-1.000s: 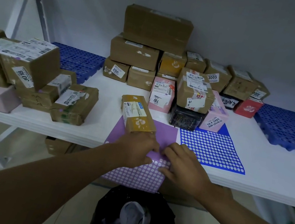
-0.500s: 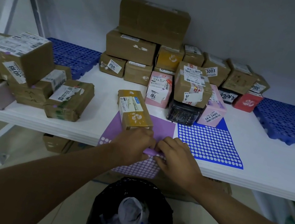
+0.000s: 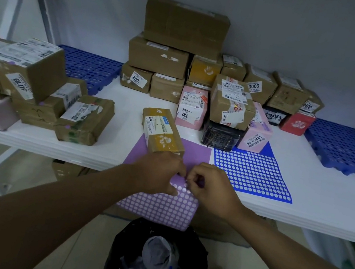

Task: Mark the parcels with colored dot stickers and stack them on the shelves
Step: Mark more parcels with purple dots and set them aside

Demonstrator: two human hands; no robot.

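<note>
Purple sticker sheet (image 3: 159, 204): draped over front edge of shelf (image 3: 302, 203), beside blue sheet (image 3: 252, 173).
Left hand (image 3: 160, 171): holds sheet's fold.
Right hand (image 3: 212, 188): fingertips pinched at dot.
Parcel (image 3: 162, 131): near front edge, touching sheet.
Advice: steady sheet, lift dot by edge, keep adhesive clean.

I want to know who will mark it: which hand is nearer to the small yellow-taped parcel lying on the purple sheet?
Left. The left hand sits just below the yellow-taped parcel, almost at its near end. The right hand is further right, over the purple sticker sheet.
</note>
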